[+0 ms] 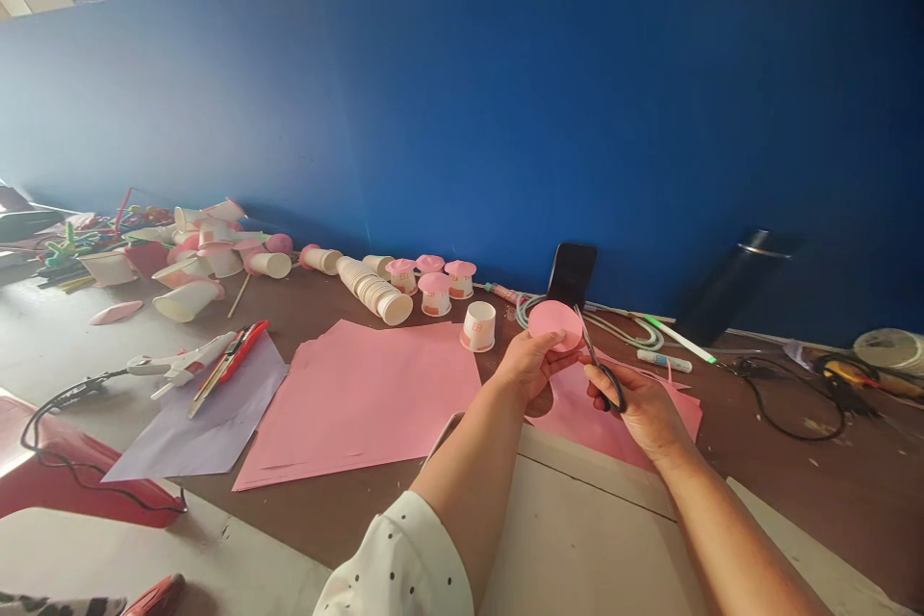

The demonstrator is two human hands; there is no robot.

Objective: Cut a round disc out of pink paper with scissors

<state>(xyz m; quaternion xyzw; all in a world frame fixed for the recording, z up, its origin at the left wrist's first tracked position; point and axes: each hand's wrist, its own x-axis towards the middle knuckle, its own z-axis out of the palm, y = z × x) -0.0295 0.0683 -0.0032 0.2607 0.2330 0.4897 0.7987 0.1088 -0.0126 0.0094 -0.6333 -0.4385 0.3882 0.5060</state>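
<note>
A round pink paper disc [552,320] is pinched in my left hand [532,364], held up over the table. My right hand [639,404] grips a pair of scissors [612,387] by their dark handles, with the blades pointing up along the disc's right edge. Under both hands lies a pink sheet [650,419] with cut-out parts. To the left of my left hand stands an upside-down paper cup [478,327]. A larger stack of pink paper [368,399] rests further left.
Several cups with pink tops [435,292] stand by the blue partition [462,115], near a row of nested cups [372,289]. A glue gun [180,363] and a red cutter knife [235,361] lie left. A phone [573,274], a marker [679,339] and a dark bottle [729,294] are behind.
</note>
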